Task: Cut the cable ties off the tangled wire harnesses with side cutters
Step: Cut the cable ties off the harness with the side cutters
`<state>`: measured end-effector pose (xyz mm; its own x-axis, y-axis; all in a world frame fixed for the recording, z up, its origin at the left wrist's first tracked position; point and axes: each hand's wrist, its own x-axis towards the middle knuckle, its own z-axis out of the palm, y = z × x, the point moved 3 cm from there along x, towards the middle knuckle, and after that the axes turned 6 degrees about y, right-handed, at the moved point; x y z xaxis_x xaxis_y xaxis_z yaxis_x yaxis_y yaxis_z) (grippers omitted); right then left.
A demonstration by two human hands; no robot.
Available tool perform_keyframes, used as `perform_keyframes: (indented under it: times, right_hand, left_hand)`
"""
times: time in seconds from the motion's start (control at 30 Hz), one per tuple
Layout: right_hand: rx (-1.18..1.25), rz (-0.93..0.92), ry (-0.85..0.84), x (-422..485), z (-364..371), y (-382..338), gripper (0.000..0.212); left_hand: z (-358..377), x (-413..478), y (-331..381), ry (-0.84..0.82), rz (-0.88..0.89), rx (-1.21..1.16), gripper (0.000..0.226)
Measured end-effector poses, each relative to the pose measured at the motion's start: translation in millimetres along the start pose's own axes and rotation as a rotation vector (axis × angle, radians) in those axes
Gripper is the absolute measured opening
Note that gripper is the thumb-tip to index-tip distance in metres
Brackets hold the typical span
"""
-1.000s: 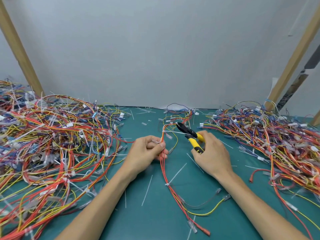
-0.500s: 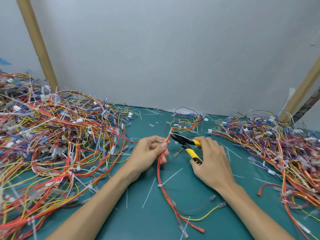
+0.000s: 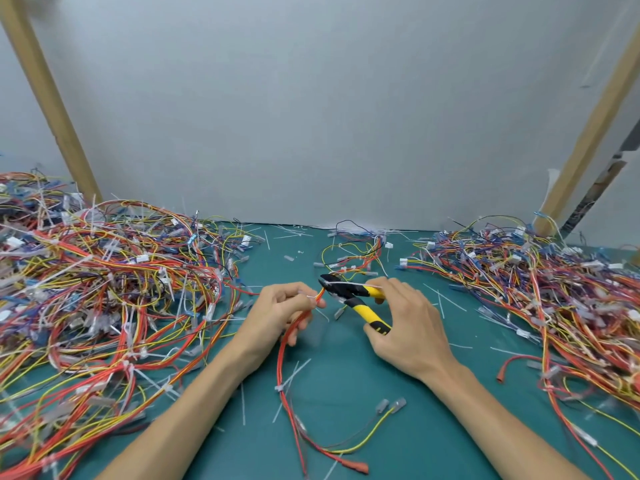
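Head view: mid-table, the left hand pinches a red-and-orange wire bundle in curled fingers, and the bundle trails toward 6 o'clock over the green table. At its 3 o'clock, the right hand grasps the yellow-handled side cutters, nose aimed at 10 o'clock beside the bundle's top. A white cable tie lies across them. Tangled wire heaps sit at 9 o'clock and 3 o'clock.
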<state>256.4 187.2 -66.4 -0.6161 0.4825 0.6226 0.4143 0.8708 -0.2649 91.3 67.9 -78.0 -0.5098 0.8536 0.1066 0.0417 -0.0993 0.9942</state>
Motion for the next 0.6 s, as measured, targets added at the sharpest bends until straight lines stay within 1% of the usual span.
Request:
perform_keyframes:
  times: [0.1, 0.17, 0.23, 0.37, 0.47, 0.53, 0.6]
  right_hand:
    - [0.062, -0.025, 0.057, -0.3, -3.7, -2.6, 0.047]
    - [0.124, -0.045, 0.091, -0.3, -6.7, -4.2, 0.049]
    - [0.182, -0.060, 0.139, 0.0, -10.4, -6.2, 0.049]
    - [0.305, -0.122, 0.259, -0.3, -16.0, -12.8, 0.045]
    - [0.368, -0.177, 0.280, -2.4, -15.2, -16.7, 0.042]
    - [0.386, -0.194, 0.259, -2.8, -13.2, -17.1, 0.042]
    - [0.368, -0.185, 0.222, -2.3, -11.1, -15.4, 0.043]
  left_hand:
    - [-1.0, -1.3, 3.8, -0.073, -0.064, -0.086, 0.018]
    - [-1.5, -2.2, 10.5, -0.175, -0.125, -0.185, 0.015]
    - [-0.9, -3.4, 21.0, -0.286, -0.145, -0.246, 0.015]
    - [3.9, -9.0, 41.7, -0.574, -0.154, -0.371, 0.008]
    - [10.4, -16.2, 47.2, -0.814, -0.202, -0.449, 0.010]
    - [12.4, -17.8, 45.4, -0.854, -0.212, -0.438, 0.010]
    - [9.5, -16.2, 40.1, -0.776, -0.213, -0.381, 0.007]
